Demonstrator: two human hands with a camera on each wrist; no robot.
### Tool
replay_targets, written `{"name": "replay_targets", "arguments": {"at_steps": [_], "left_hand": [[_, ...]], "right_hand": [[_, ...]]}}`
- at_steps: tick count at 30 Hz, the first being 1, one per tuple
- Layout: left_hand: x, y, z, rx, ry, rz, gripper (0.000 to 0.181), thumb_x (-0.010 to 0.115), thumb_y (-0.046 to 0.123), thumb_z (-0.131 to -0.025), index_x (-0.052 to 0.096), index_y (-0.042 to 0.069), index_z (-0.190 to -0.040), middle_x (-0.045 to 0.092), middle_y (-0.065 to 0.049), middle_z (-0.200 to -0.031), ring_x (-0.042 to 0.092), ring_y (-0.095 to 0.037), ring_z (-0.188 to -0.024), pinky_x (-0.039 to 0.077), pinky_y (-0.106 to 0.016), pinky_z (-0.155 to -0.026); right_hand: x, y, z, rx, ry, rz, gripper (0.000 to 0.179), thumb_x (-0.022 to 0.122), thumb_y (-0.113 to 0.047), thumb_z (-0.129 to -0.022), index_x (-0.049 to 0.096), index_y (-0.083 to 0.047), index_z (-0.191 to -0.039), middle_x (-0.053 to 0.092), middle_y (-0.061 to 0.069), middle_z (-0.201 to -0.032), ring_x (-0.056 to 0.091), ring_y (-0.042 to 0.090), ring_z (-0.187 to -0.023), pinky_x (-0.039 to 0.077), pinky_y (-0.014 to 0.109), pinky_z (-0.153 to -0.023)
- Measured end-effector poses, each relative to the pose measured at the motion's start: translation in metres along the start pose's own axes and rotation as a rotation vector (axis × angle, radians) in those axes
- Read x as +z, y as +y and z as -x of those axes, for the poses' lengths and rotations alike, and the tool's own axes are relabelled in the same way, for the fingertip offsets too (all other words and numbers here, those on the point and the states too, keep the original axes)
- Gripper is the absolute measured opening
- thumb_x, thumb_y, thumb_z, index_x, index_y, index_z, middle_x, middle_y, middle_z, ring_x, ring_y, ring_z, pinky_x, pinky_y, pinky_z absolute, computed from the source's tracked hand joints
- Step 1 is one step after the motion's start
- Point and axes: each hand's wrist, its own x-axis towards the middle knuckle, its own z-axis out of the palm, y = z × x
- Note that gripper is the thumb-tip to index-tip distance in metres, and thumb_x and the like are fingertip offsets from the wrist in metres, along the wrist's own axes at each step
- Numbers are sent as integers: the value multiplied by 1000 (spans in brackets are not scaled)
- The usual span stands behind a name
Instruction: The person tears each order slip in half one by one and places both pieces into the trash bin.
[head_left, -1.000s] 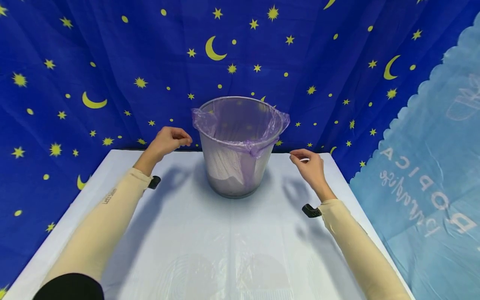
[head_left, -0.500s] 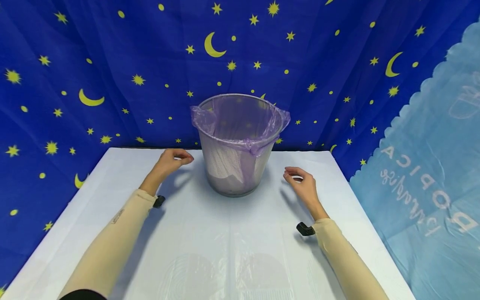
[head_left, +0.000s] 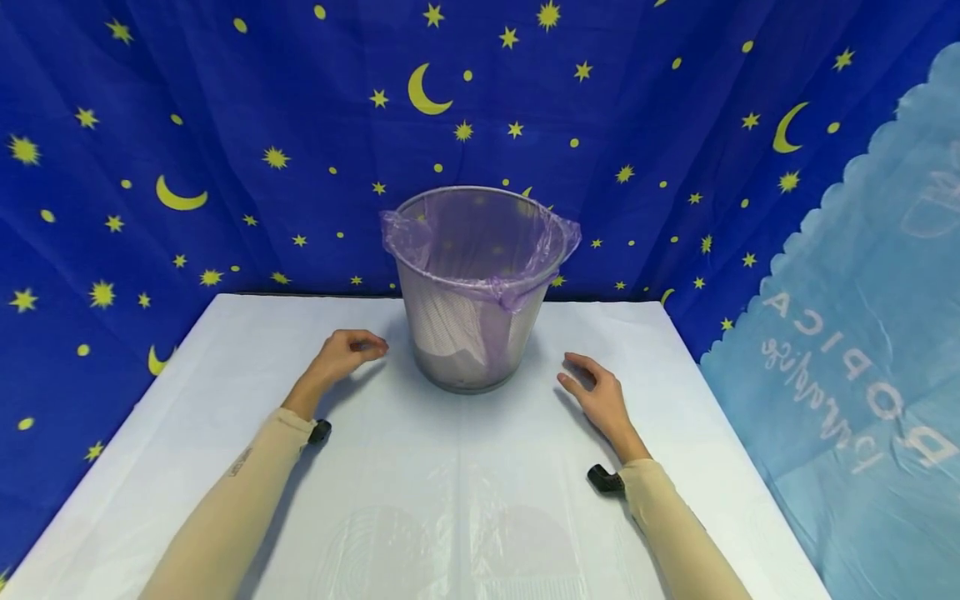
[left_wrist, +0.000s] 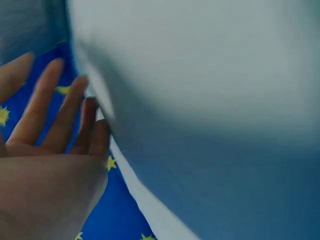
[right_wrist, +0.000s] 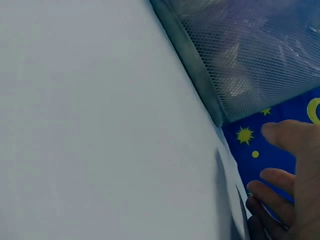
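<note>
A round wire-mesh waste bin (head_left: 442, 329) stands upright at the back middle of the table. A thin purple plastic bag (head_left: 504, 293) lines it, its edge folded over the rim and bunched at the front and sides. My left hand (head_left: 340, 357) is just left of the bin's lower part, apart from it and holding nothing. In the left wrist view its fingers (left_wrist: 64, 116) are loosely spread. My right hand (head_left: 597, 397) lies to the bin's right with thumb and fingers parted and nothing between them. The right wrist view shows the mesh wall (right_wrist: 250, 65) beyond the thumb.
A white-covered table (head_left: 450, 483) carries the bin. Behind and to the left hangs a dark blue curtain (head_left: 285, 83) with yellow moons and stars. A light blue cloth (head_left: 862, 333) with mirrored lettering hangs at the right. Each wrist wears a small black camera (head_left: 605, 480).
Both hands have come down and nearer from beside the bin's rim to low over the table. The right thumb and fingers have parted. The bin and bag stay in place.
</note>
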Motion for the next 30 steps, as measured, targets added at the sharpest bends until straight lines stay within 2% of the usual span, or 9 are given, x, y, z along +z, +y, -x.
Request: {"name": "replay_targets", "arguments": {"at_steps": [5, 10, 17, 20, 24, 30], "left_hand": [[3, -4, 2, 18, 8, 2, 28, 73, 17, -99, 76, 0, -121, 72, -21, -130, 60, -42, -133, 42, -56, -115], [6, -5, 4, 23, 4, -44, 26, 73, 17, -99, 77, 0, -119, 72, -21, -131, 55, -43, -139, 35, -59, -121], [12, -4, 15, 64, -9, -73, 20, 76, 12, -96, 79, 1, -112, 71, -20, -134, 54, -44, -140, 32, -61, -122], [15, -4, 23, 93, -15, -90, 18, 76, 12, -95, 79, 2, -110, 70, -20, -135, 56, -43, -138, 34, -60, -121], [20, -3, 41, 132, -22, -129, 16, 77, 12, -94, 79, 5, -109, 68, -21, -138, 54, -46, -139, 35, -62, -120], [29, 3, 66, 221, -15, -208, 15, 79, 8, -92, 79, 5, -106, 65, -26, -139, 50, -52, -139, 34, -69, -117]], "right_hand": [[2, 1, 0, -18, 14, 25, 52, 75, -41, -98, 66, -13, -142, 66, 9, -145, 53, 31, -143, 34, 49, -123], [3, 0, 4, 7, 1, 47, 52, 76, -41, -98, 67, -14, -140, 66, 9, -146, 53, 32, -144, 34, 49, -124], [3, -3, 14, 23, 3, 90, 51, 77, -41, -97, 68, -13, -139, 65, 11, -145, 53, 33, -144, 35, 49, -123], [2, -4, 21, 23, 9, 107, 51, 78, -39, -96, 68, -12, -138, 65, 13, -145, 53, 35, -143, 35, 51, -123], [2, -7, 33, 7, 7, 135, 52, 79, -35, -95, 67, -11, -139, 63, 15, -146, 53, 37, -143, 36, 53, -122], [4, -10, 46, -96, 20, 176, 51, 84, -28, -91, 69, -5, -134, 63, 18, -144, 54, 41, -140, 38, 57, -118]]}}
